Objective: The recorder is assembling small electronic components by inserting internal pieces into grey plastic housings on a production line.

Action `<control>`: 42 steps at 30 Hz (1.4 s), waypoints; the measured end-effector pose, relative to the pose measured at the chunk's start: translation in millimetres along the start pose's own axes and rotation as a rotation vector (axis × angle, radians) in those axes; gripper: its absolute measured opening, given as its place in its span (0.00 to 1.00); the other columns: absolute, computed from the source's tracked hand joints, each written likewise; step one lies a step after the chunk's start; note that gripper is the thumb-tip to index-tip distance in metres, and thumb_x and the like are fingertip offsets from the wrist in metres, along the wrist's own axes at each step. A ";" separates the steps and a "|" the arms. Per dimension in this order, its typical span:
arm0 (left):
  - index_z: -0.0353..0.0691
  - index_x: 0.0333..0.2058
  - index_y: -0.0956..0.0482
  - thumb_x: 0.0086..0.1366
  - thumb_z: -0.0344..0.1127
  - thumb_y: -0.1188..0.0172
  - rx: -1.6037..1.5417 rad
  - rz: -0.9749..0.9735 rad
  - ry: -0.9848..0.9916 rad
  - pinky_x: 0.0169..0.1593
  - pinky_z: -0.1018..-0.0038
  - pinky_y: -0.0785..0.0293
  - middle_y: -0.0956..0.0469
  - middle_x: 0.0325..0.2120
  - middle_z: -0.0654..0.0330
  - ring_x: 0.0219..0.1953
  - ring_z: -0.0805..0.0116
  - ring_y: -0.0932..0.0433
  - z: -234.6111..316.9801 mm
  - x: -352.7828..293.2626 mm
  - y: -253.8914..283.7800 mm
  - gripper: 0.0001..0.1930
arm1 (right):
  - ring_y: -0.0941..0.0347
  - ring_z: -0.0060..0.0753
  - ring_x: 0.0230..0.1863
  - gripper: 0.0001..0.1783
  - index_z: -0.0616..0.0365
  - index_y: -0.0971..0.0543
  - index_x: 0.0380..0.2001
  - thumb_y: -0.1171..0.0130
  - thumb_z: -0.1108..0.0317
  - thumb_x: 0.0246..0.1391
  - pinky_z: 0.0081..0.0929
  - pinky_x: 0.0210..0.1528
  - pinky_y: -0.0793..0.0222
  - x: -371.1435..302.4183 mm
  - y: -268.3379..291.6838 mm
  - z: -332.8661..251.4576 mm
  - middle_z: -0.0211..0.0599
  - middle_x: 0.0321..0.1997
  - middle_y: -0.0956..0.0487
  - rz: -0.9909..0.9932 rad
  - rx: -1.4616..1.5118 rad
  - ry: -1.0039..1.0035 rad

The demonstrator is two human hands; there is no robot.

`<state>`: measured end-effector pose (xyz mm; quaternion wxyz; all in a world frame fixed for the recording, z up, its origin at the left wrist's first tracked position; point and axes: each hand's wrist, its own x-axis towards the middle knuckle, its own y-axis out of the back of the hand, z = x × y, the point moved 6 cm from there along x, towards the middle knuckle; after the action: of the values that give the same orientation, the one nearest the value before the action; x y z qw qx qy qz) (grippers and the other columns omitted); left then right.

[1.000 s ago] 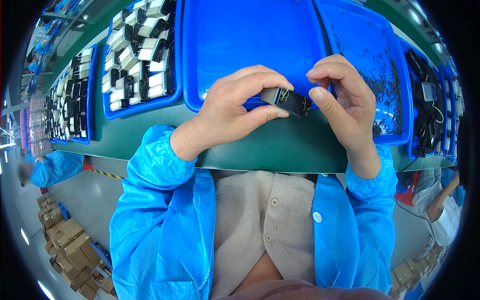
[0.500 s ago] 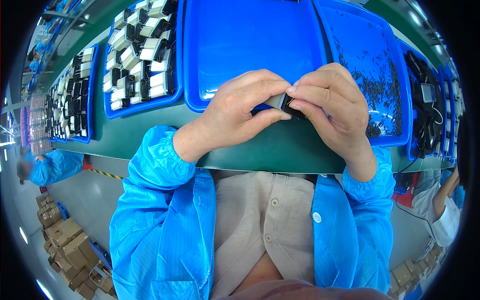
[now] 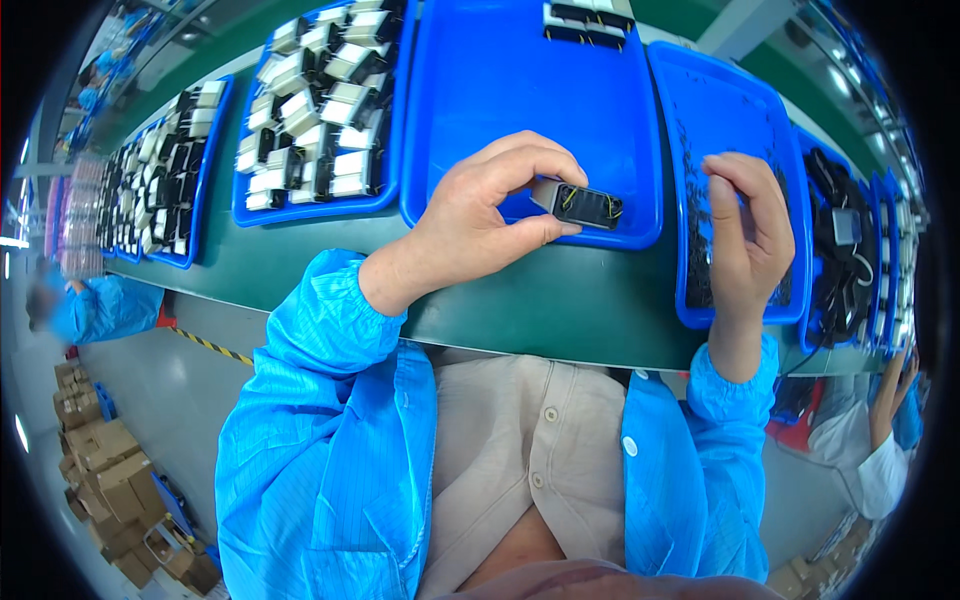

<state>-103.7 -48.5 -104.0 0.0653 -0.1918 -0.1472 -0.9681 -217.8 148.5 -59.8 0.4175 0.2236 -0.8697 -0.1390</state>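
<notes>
Now the right hand (image 3: 752,225) has left the black-faced block (image 3: 588,207) and hangs over the blue tray (image 3: 712,75) at right of frame — its fingertips nearly meet; whether they grip anything, I cannot tell. That leaves the block, near frame centre, pinched by the left hand (image 3: 485,215) alone — yellow wires exposed.

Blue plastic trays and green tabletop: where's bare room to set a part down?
Free: the middle blue plastic tray, between white-and-black rectangular blocks at its far end and the left hand; the green tabletop strip between that tray and the table's near edge. Crowded: the neighbouring left blue tray, packed with similar blocks; the neighbouring right blue tray, strewn with small dark pieces.
</notes>
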 end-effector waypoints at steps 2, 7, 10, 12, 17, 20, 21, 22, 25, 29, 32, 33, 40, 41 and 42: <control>0.36 0.45 0.19 0.53 0.20 0.31 0.076 0.059 -0.022 0.48 0.73 0.21 0.21 0.42 0.55 0.45 0.64 0.21 9.8 -5.0 13.2 0.18 | 0.23 0.44 0.38 0.04 0.64 0.19 0.36 0.37 0.77 0.56 0.32 0.42 0.27 3.8 10.2 7.3 0.46 0.36 0.20 0.032 -0.009 -0.006; 0.38 0.46 0.19 0.53 0.26 0.28 0.307 0.143 -0.187 0.46 0.68 0.22 0.20 0.41 0.56 0.43 0.60 0.20 26.9 -6.6 35.0 0.20 | 0.23 0.51 0.42 0.07 0.64 0.20 0.39 0.39 0.75 0.58 0.39 0.45 0.27 -22.0 12.6 46.4 0.49 0.39 0.20 -0.337 -0.609 0.029; 0.39 0.46 0.20 0.54 0.28 0.28 0.335 0.187 -0.177 0.48 0.67 0.22 0.20 0.42 0.56 0.43 0.57 0.20 36.5 -21.0 63.4 0.19 | 0.24 0.53 0.40 0.08 0.66 0.21 0.40 0.41 0.74 0.58 0.40 0.44 0.28 -35.1 7.4 55.6 0.51 0.37 0.22 -0.469 -0.582 -0.092; 0.38 0.46 0.20 0.54 0.29 0.27 0.586 0.274 -0.271 0.48 0.66 0.23 0.20 0.43 0.55 0.44 0.56 0.20 48.2 -31.4 93.4 0.20 | 0.24 0.54 0.39 0.07 0.66 0.21 0.38 0.41 0.76 0.57 0.41 0.42 0.29 -33.9 8.1 56.9 0.51 0.36 0.23 -0.482 -0.539 -0.067; 0.43 0.47 0.19 0.57 0.31 0.31 1.090 0.535 -0.205 0.46 0.66 0.23 0.23 0.40 0.56 0.44 0.55 0.21 61.3 -63.6 202.9 0.17 | 0.25 0.56 0.36 0.05 0.67 0.22 0.36 0.42 0.77 0.57 0.42 0.40 0.29 -33.6 2.1 54.3 0.51 0.34 0.23 -0.495 -0.463 -0.125; 0.40 0.50 0.19 0.62 0.33 0.32 0.983 0.569 -0.005 0.46 0.71 0.23 0.22 0.41 0.57 0.43 0.63 0.19 57.5 -82.8 256.2 0.18 | 0.25 0.56 0.36 0.05 0.67 0.22 0.37 0.43 0.77 0.58 0.42 0.40 0.29 -33.1 4.7 50.3 0.52 0.34 0.23 -0.478 -0.455 -0.140; 0.39 0.51 0.20 0.63 0.31 0.34 0.977 0.528 0.077 0.47 0.73 0.24 0.22 0.43 0.59 0.43 0.67 0.20 50.8 -84.8 268.6 0.17 | 0.25 0.56 0.36 0.05 0.67 0.22 0.37 0.43 0.77 0.58 0.42 0.40 0.29 -34.4 4.7 51.5 0.52 0.34 0.23 -0.480 -0.451 -0.161; 0.38 0.52 0.20 0.64 0.30 0.35 0.972 0.488 0.162 0.48 0.76 0.25 0.23 0.45 0.61 0.43 0.71 0.21 43.7 -87.2 279.5 0.17 | 0.25 0.56 0.36 0.05 0.67 0.22 0.37 0.43 0.77 0.58 0.42 0.40 0.29 -35.6 4.9 52.5 0.52 0.34 0.23 -0.483 -0.444 -0.180; 0.38 0.52 0.20 0.66 0.31 0.36 0.814 0.361 0.271 0.48 0.76 0.25 0.20 0.43 0.63 0.43 0.74 0.22 25.9 -85.4 291.2 0.16 | 0.25 0.57 0.36 0.05 0.67 0.22 0.37 0.43 0.77 0.58 0.42 0.40 0.29 -39.4 7.2 52.0 0.52 0.35 0.23 -0.514 -0.415 -0.205; 0.38 0.48 0.19 0.67 0.34 0.36 0.581 0.184 0.510 0.47 0.77 0.26 0.19 0.39 0.65 0.42 0.76 0.23 -7.2 -84.6 287.0 0.13 | 0.25 0.56 0.36 0.05 0.67 0.22 0.37 0.43 0.77 0.58 0.42 0.40 0.29 -44.4 7.8 43.4 0.52 0.35 0.23 -0.505 -0.430 -0.177; 0.39 0.47 0.18 0.67 0.39 0.35 0.578 0.153 0.512 0.48 0.74 0.26 0.18 0.40 0.63 0.43 0.72 0.22 -19.4 -79.1 273.9 0.14 | 0.25 0.56 0.36 0.05 0.67 0.22 0.37 0.43 0.77 0.57 0.42 0.39 0.30 -45.9 8.4 44.0 0.52 0.35 0.23 -0.524 -0.418 -0.197; 0.39 0.47 0.18 0.66 0.37 0.36 0.758 0.238 0.423 0.48 0.74 0.25 0.18 0.41 0.63 0.42 0.71 0.22 -11.8 -77.6 272.4 0.13 | 0.25 0.55 0.36 0.06 0.67 0.22 0.38 0.43 0.76 0.58 0.40 0.40 0.30 -45.7 8.8 44.1 0.51 0.34 0.23 -0.527 -0.415 -0.191; 0.45 0.51 0.19 0.63 0.33 0.34 0.943 0.195 0.321 0.56 0.69 0.27 0.20 0.52 0.61 0.54 0.62 0.23 2.4 -87.3 252.4 0.17 | 0.26 0.45 0.33 0.06 0.67 0.22 0.38 0.42 0.78 0.56 0.34 0.37 0.30 -51.2 15.2 43.2 0.47 0.32 0.24 -0.558 -0.385 -0.247; 0.45 0.52 0.19 0.63 0.33 0.35 0.916 0.187 0.342 0.56 0.68 0.27 0.20 0.52 0.61 0.54 0.62 0.23 -1.6 -88.6 251.6 0.18 | 0.26 0.45 0.33 0.06 0.67 0.22 0.38 0.42 0.78 0.56 0.34 0.37 0.30 -52.3 15.4 44.0 0.47 0.32 0.24 -0.558 -0.385 -0.249; 0.45 0.52 0.19 0.63 0.33 0.35 0.889 0.180 0.363 0.56 0.68 0.27 0.20 0.51 0.61 0.53 0.62 0.23 -3.5 -90.0 250.6 0.18 | 0.26 0.44 0.32 0.06 0.67 0.22 0.38 0.41 0.79 0.55 0.34 0.37 0.30 -53.7 15.6 45.8 0.46 0.32 0.24 -0.561 -0.378 -0.273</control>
<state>23.5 -280.9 -77.2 0.2488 0.0149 -0.5156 -0.8198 -228.6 191.6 -116.9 0.2773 0.3520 -0.7810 -0.4349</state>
